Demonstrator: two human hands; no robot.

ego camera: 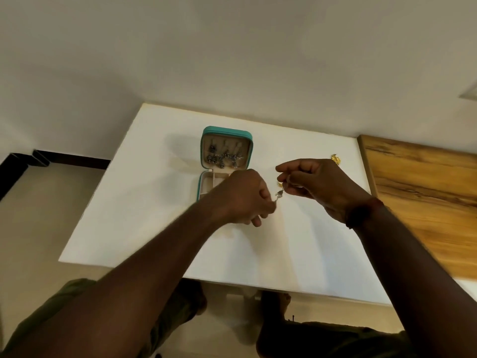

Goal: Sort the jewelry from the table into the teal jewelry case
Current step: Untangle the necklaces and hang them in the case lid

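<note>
The teal jewelry case (227, 131) lies open on the white table (144, 202), with several dark silver pieces hanging in its beige lid. My left hand (240, 200) is curled in front of the case's lower tray and hides most of it. My right hand (315, 184) hovers just to the right. Between the two hands hangs a small silver jewelry piece (280, 193); both hands pinch it, one at each end. A gold jewelry piece (335, 159) lies on the table beyond my right hand.
A wooden surface (423, 197) adjoins the table on the right. A plain wall stands behind the table. My knees and feet show beneath the table's near edge. A dark band sits on my right wrist.
</note>
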